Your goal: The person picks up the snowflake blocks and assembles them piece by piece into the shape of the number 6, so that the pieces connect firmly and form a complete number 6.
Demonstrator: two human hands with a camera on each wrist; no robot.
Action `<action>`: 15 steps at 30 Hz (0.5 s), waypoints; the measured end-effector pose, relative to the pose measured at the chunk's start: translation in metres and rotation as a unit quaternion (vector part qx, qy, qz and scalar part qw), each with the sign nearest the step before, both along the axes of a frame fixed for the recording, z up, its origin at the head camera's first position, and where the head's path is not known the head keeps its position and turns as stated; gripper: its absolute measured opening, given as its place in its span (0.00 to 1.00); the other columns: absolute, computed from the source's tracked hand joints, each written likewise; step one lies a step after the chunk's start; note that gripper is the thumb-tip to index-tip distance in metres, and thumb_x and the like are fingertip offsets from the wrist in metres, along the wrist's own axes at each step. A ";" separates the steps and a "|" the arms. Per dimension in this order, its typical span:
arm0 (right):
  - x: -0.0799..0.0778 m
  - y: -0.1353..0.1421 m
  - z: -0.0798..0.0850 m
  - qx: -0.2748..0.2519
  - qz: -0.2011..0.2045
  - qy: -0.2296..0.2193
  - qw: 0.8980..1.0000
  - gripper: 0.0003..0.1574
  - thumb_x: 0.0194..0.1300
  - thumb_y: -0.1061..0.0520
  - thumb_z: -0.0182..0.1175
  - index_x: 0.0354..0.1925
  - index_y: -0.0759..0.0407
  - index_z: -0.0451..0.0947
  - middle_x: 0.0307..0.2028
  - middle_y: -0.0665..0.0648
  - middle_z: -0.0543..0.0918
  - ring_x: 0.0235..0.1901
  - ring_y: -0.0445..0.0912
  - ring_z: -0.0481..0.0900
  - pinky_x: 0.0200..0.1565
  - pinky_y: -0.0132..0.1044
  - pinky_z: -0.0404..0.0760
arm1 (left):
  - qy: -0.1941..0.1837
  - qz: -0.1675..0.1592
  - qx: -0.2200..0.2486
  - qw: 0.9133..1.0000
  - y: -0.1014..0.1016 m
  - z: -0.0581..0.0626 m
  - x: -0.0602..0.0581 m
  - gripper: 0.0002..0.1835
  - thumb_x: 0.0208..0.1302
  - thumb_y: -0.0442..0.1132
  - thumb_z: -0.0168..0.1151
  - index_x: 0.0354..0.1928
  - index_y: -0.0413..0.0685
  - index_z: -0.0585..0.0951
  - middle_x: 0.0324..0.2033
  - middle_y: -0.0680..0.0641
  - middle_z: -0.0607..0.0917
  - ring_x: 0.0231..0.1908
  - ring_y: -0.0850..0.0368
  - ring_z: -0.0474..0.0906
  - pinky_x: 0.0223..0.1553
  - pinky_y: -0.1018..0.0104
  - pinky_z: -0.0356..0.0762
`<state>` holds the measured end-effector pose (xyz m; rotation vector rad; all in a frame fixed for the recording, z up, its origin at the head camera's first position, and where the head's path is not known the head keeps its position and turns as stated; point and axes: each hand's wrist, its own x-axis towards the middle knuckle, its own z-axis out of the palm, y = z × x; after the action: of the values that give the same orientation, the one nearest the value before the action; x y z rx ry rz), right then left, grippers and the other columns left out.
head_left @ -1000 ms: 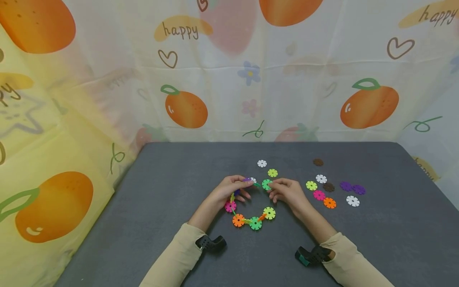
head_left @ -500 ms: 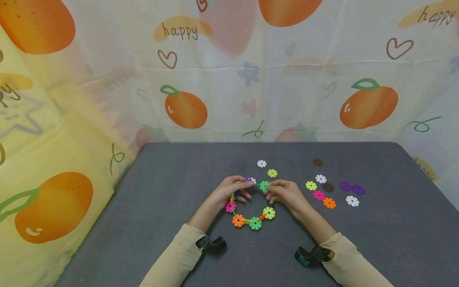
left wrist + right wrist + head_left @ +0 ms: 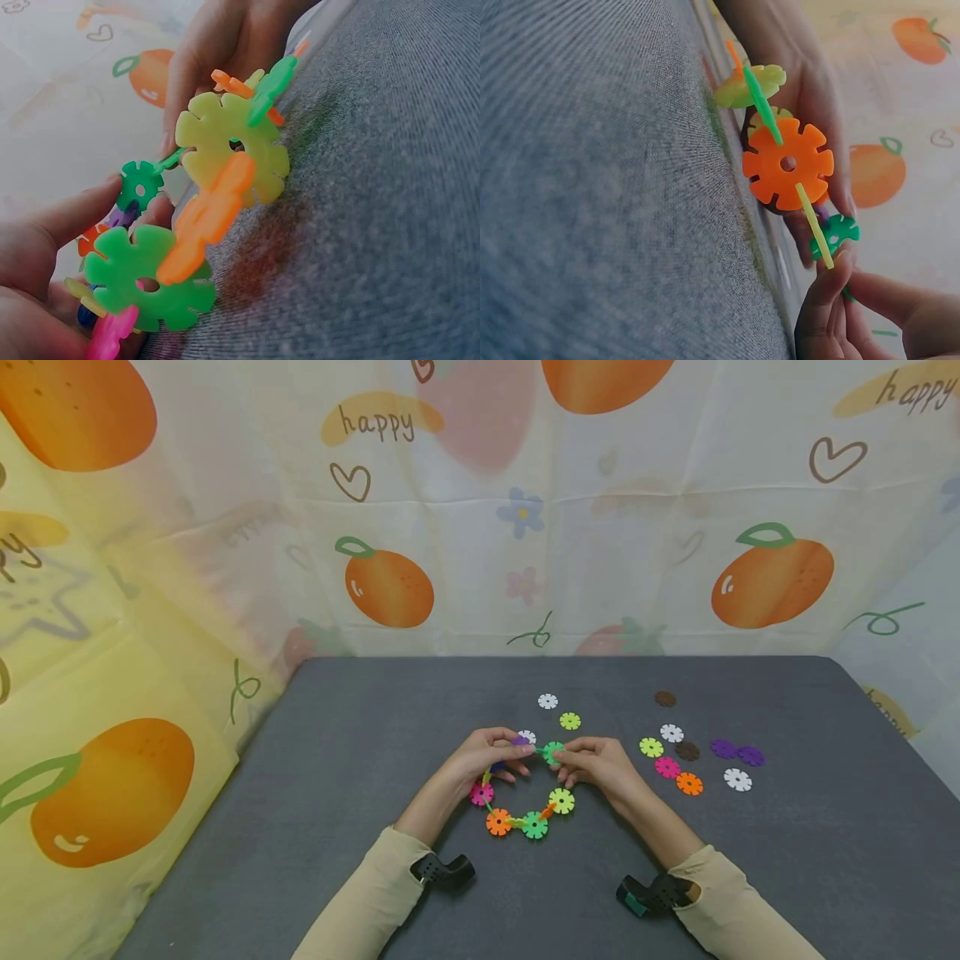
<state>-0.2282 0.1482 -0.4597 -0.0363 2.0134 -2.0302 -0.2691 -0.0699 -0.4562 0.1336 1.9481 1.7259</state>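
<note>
In the head view, my left hand (image 3: 487,757) pinches the upper end of a curved chain of notched plastic snowflake discs. A green disc (image 3: 140,186) sits at its thumb tip in the left wrist view. My right hand (image 3: 600,766) pinches another green disc (image 3: 552,752), which meets that end edge to edge; whether the slots are fully joined cannot be told. The chain bends down past a pink disc (image 3: 482,792), an orange disc (image 3: 498,822) and a green disc (image 3: 535,825) to a yellow-green disc (image 3: 562,801). Fingers hide part of its left side.
Loose discs lie on the dark grey table (image 3: 337,860): a white disc (image 3: 548,702) and a yellow disc (image 3: 570,721) beyond the hands. Several more, including an orange disc (image 3: 690,783) and a purple disc (image 3: 750,756), lie to the right. A printed curtain (image 3: 465,527) hangs behind.
My right hand has moved slightly left and down with its green disc, closing the gap to the chain's upper end. The yellow-green disc at the other end has shifted slightly upward.
</note>
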 end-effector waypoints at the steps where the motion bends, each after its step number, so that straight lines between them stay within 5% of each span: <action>1: 0.000 0.000 0.000 0.002 0.000 -0.001 1.000 0.19 0.66 0.58 0.63 0.47 0.74 0.77 0.26 0.53 0.87 0.23 0.42 0.83 0.30 0.36 0.85 | 0.000 -0.001 0.001 1.000 0.000 0.000 0.000 0.17 0.59 0.46 0.70 0.44 0.44 0.79 0.30 0.50 0.89 0.29 0.58 0.87 0.30 0.65 0.86; 15: 0.000 0.001 0.003 0.023 0.011 0.016 1.000 0.20 0.65 0.57 0.64 0.45 0.75 0.78 0.25 0.54 0.87 0.21 0.40 0.80 0.27 0.33 0.83 | 0.003 -0.014 0.013 1.000 0.002 0.000 0.001 0.16 0.60 0.43 0.70 0.44 0.42 0.79 0.31 0.48 0.89 0.31 0.58 0.87 0.33 0.62 0.87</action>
<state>-0.2280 0.1488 -0.4570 -0.0814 2.0682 -1.9815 -0.2677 -0.0679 -0.4560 0.1745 1.9182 1.7355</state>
